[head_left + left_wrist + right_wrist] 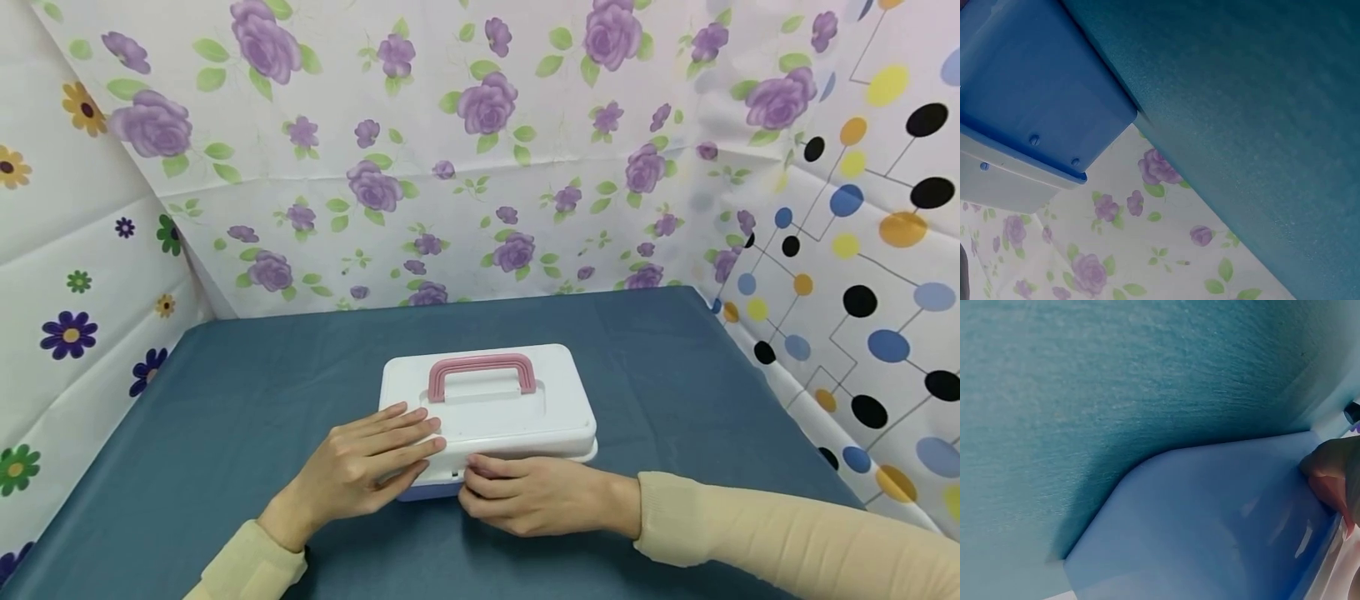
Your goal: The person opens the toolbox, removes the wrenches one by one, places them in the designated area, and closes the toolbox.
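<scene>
A storage box with a white lid (495, 417) and a blue base (427, 492) sits on the table with its lid down. A pink carrying handle (482, 363) stands up from the lid. My left hand (375, 458) rests on the lid's front left corner, fingers nearly straight. At the middle of the front edge, the curled fingers of my right hand (528, 496) grip the box's rim; what lies under the fingertips is hidden. The right wrist view shows the blue base (1210, 512) beside the fingers (1329, 465). In the left wrist view the base's end wall (1041, 81) appears without the hand's fingers.
A dark blue-green cloth (262, 392) covers the table around the box. Flowered sheeting (450, 167) hangs behind the table, a daisy-patterned sheet (90, 292) on the left and a dotted one (862, 250) on the right.
</scene>
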A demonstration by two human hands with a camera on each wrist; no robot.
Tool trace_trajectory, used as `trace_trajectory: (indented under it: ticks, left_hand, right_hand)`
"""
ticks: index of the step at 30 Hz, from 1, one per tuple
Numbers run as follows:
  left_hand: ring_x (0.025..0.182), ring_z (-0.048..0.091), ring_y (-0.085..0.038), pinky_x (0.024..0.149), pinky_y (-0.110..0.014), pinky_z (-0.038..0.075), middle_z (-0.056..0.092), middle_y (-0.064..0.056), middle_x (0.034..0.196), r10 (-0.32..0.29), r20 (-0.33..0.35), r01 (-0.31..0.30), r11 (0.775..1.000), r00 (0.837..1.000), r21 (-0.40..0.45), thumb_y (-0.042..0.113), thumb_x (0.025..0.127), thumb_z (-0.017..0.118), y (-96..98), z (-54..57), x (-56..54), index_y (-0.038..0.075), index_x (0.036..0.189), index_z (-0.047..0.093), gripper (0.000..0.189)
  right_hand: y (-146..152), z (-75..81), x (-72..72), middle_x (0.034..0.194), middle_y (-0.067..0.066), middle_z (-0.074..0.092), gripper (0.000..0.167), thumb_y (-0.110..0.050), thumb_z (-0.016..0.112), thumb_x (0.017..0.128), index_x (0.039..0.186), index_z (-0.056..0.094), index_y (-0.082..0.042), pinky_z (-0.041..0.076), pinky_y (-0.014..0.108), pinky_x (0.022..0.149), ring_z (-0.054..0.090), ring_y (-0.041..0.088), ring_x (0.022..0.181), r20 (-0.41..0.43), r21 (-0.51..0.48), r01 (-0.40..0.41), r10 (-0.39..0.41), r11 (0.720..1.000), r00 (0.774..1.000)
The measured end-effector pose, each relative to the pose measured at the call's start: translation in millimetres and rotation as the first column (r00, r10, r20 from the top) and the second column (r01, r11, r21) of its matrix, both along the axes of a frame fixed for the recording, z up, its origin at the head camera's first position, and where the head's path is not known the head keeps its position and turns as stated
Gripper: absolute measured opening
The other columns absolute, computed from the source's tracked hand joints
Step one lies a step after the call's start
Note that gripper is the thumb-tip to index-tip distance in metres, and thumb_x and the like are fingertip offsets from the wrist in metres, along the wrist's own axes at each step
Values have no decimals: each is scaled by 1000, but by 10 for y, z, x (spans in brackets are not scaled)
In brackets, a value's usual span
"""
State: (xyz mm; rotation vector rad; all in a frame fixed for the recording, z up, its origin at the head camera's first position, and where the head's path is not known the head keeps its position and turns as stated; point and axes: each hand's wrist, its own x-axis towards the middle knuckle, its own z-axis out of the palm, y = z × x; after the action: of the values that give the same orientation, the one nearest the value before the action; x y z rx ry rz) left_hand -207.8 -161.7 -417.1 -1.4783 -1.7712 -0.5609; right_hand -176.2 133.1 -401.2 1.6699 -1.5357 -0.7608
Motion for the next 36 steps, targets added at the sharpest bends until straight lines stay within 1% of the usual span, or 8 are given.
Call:
trace_trajectory:
  ticks: [3, 7, 12, 19, 22, 25, 31, 36]
  left_hand:
    - [115, 71, -29, 110, -40, 49, 73, -13, 127, 2, -11, -2, 1000, 1000, -7, 24, 106, 64, 2, 3, -3, 5, 130, 73, 32]
    - [115, 71, -30, 110, -40, 49, 73, -13, 127, -8, -7, 8, 1000, 1000, -10, 24, 106, 64, 18, 5, 5, 5, 130, 73, 32]
    - [114, 71, -30, 110, -41, 49, 73, -13, 128, -10, 6, 10, 1000, 1000, -17, 24, 106, 64, 38, 2, 18, 5, 130, 73, 32]
    - [115, 71, -29, 110, -40, 49, 73, -13, 127, -13, 8, 13, 1000, 1000, -11, 24, 106, 64, 34, 10, 19, 5, 130, 74, 32]
    - [115, 71, -29, 110, -40, 49, 73, -13, 127, -20, 7, 20, 1000, 1000, -2, 23, 106, 64, 30, 14, 15, 4, 129, 74, 32]
    - [115, 71, -29, 110, -40, 49, 73, -14, 126, -21, 2, 21, 1000, 1000, 3, 23, 105, 65, 23, 15, 12, 4, 128, 74, 31]
    - [115, 71, -29, 110, -41, 49, 73, -14, 126, -18, 3, 18, 1000, 1000, 13, 23, 105, 65, 8, 14, 4, 4, 127, 75, 31]
    - [114, 72, -29, 110, -41, 50, 73, -13, 126, -14, 6, 14, 1000, 1000, 11, 24, 105, 65, 7, 5, -5, 4, 128, 75, 31]
  right_hand:
    - [-5, -93, -18, 132, -5, 62, 45, -6, 28, 115, 127, 69, -20, 36, 36, 121, 54, 12, 127, 2, -1, 12, -12, 1000, 1000]
    - [-3, -335, -83, 134, -1, 61, 53, -1, 19, 114, 131, 66, -17, 35, 39, 122, 55, 17, 128, 14, 10, 25, -25, 1000, 1000]
    - [0, -363, -62, 136, 1, 60, 56, 1, 16, 113, 133, 66, -17, 35, 41, 122, 56, 19, 128, 19, 36, 39, -39, 999, 999]
    - [9, -291, -3, 135, 2, 60, 31, -16, 39, 114, 132, 65, -15, 26, 45, 126, 53, 20, 131, 165, -4, 42, -41, 999, 986]
    - [40, -245, 7, 138, 2, 58, 28, -19, 43, 114, 133, 63, -16, 23, 45, 127, 51, 20, 134, 211, -9, 55, -52, 998, 976]
    - [79, -217, 16, 143, 2, 58, 33, -16, 37, 115, 135, 63, -18, 24, 43, 127, 50, 21, 137, 231, -27, 65, -57, 997, 971]
    - [115, -239, 31, 145, 5, 59, 52, -7, 17, 116, 136, 64, -18, 41, 40, 118, 54, 21, 134, 148, -78, 74, -62, 994, 987]
    - [116, -247, 39, 144, 6, 59, 54, -6, 15, 116, 135, 64, -18, 44, 38, 115, 55, 23, 133, 146, -60, 74, -64, 995, 987]
